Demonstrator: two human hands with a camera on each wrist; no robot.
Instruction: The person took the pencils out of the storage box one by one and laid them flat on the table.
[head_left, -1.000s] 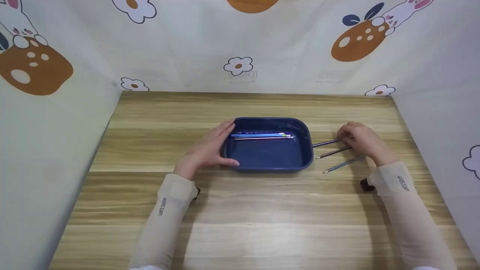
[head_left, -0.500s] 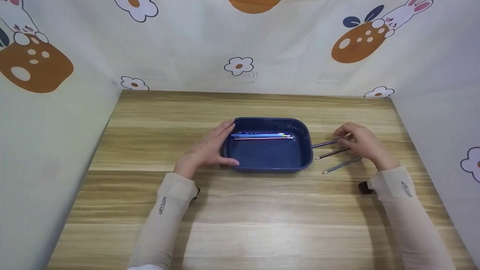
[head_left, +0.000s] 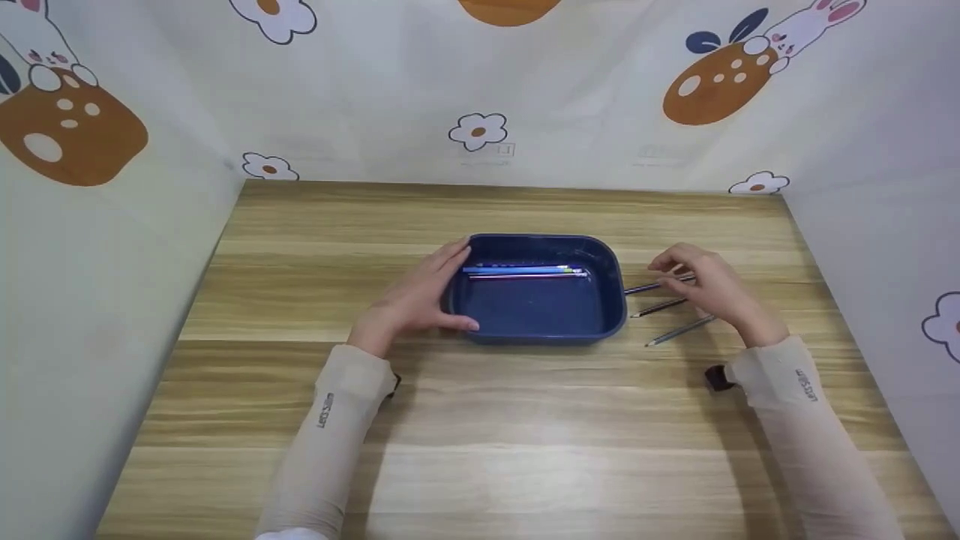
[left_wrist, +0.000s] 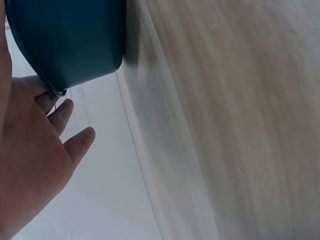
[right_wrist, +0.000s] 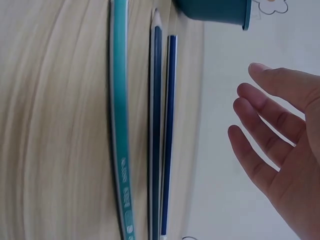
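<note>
A dark blue plastic box [head_left: 536, 315] stands on the table, with several pencils [head_left: 525, 271] lying along its far side. My left hand [head_left: 416, 296] holds its left end, thumb at the near corner and fingers at the far one. In the left wrist view, some fingertips [left_wrist: 82, 142] stick out past the rim. My right hand [head_left: 709, 281] hovers above three pencils right of the box, fingers loosely bent and nothing between them. Those are a teal pencil [right_wrist: 120, 100], a dark navy pencil [right_wrist: 156, 110] and a blue pencil [right_wrist: 170, 125], whose far ends the hand partly hides in the head view.
The wood-grain table [head_left: 480, 450] is bordered at the back and sides by patterned cloth walls [head_left: 375, 112]. Behind the box rises the back cloth. A small black camera [head_left: 718, 378] sits on the right wrist.
My right hand has shifted left over the pencils, towards the box, and its fingers have spread from the pencil. My left hand, the box and the pencils have stayed in place.
</note>
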